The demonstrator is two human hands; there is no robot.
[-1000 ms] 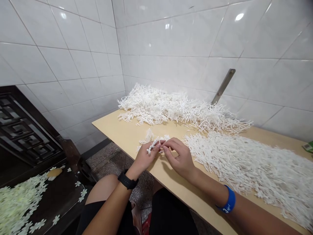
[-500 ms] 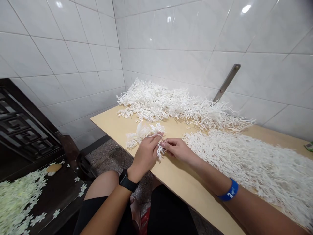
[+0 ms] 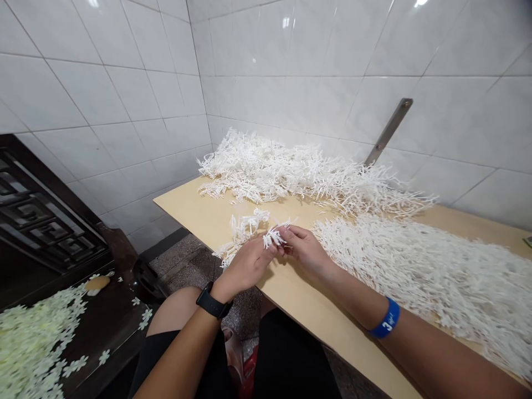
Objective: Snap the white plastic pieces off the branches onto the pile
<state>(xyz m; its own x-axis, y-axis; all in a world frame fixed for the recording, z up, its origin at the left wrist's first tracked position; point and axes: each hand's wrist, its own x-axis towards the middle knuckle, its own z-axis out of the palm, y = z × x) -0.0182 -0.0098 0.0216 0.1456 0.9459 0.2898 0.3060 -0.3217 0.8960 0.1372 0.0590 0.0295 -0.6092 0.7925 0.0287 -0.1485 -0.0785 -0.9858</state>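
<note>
A small white branched plastic sprig (image 3: 273,239) is pinched between my two hands just above the table (image 3: 316,327). My left hand (image 3: 250,260) closes on it from the left, and its fingertips are partly hidden behind the sprig. From the right, my right hand (image 3: 306,247) grips its other side with thumb and forefinger. Beyond the left hand lies a loose bunch of white plastic sprigs (image 3: 246,224), some touching or behind the fingers. Right of my right hand spreads a wide layer of thin white plastic stems (image 3: 415,271).
A tall heap of white branched stems (image 3: 286,169) lies along the tiled wall (image 3: 291,105), where a metal bracket (image 3: 388,132) leans. To the left, white and yellowish artificial flowers (image 3: 37,332) cover part of a dark wooden seat (image 3: 78,327), beside a tan object (image 3: 97,284).
Both hands have come up slightly and the sprig between them has turned from hanging down to lying on top of the fingers. The loose bunch has shifted a little beside the left hand.
</note>
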